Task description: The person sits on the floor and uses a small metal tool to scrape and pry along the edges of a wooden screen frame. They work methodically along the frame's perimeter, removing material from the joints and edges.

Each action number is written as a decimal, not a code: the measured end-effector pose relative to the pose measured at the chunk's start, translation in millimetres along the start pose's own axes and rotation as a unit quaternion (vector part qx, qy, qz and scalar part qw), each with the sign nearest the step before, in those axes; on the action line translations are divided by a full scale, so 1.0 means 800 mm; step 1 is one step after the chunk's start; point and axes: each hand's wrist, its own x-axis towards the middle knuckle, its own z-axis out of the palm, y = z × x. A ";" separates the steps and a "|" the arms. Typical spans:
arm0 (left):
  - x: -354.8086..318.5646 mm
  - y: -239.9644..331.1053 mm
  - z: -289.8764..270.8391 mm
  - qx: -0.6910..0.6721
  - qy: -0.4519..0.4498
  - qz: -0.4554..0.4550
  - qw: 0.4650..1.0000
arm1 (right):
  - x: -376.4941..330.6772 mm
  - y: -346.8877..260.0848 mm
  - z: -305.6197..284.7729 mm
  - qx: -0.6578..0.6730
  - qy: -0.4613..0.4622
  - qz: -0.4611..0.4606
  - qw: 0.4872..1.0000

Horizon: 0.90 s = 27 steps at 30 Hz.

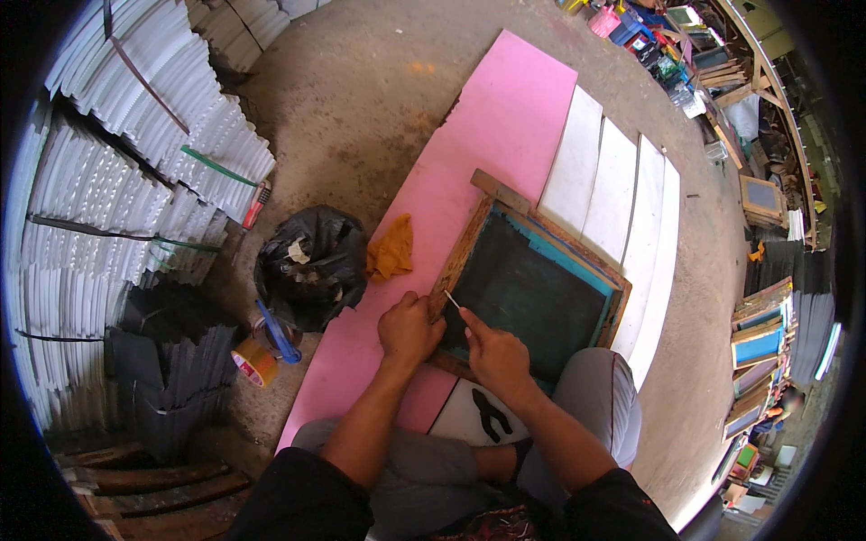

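Note:
A screen-printing frame (577,236) with worn wooden bars, dark mesh and blue edging lies tilted in front of my knees. My left hand (410,334) is closed at its left bar, fingers curled against the wood. My right hand (496,356) is closed round a slim tool with a thin pale shaft (453,299), its handle hidden in my fist. The shaft's tip meets the left bar, just beside my left fingers. Black-handled pliers (492,417) lie on a white surface between my legs and the frame.
A pink board (510,99) and white panels (622,180) lie underneath. An orange cloth (392,250) and black bag (311,261) are at the left, with a tape roll (255,362) and tape dispenser (280,332). Strapped white stacks (108,198) stand far left; more frames (758,343) lean at right.

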 end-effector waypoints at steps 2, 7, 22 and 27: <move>0.001 -0.003 0.004 0.002 -0.004 -0.003 1.000 | 0.000 -0.004 -0.001 0.000 -0.001 0.001 1.000; -0.001 -0.004 0.008 -0.012 0.046 0.036 0.998 | 0.009 -0.021 -0.009 -0.079 -0.063 0.012 0.995; -0.001 -0.002 0.007 0.007 0.046 0.049 0.998 | 0.008 0.008 0.037 0.196 0.011 0.046 0.979; 0.000 -0.003 0.004 0.011 0.043 0.041 0.998 | 0.011 0.026 0.049 0.075 0.009 -0.027 0.997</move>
